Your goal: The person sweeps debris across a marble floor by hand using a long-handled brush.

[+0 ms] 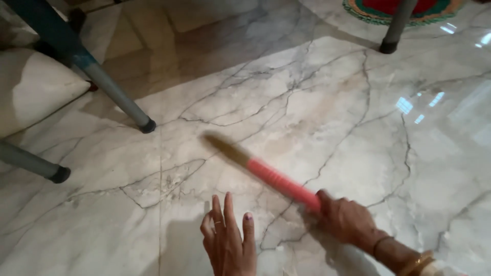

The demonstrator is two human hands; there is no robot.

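- Marble floor (332, 102), pale with dark veins, under everything.
- White cushion (30, 87) at left, beside grey furniture legs (120, 99).
- Broom (266, 174), pink-handled and motion-blurred, slanting over the floor.
- Right hand (348, 220) is closed round the handle's end.
- Left hand (230, 240) open, fingers spread, holding nothing.

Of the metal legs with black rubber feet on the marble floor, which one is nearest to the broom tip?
The slanted grey leg at left centre; its foot is closest to the broom tip. The others stand at the edges.

My left hand (229, 240) hovers flat, fingers (228, 207) spread and pointing forward; my right hand (346, 220) is fisted, wrist bangled
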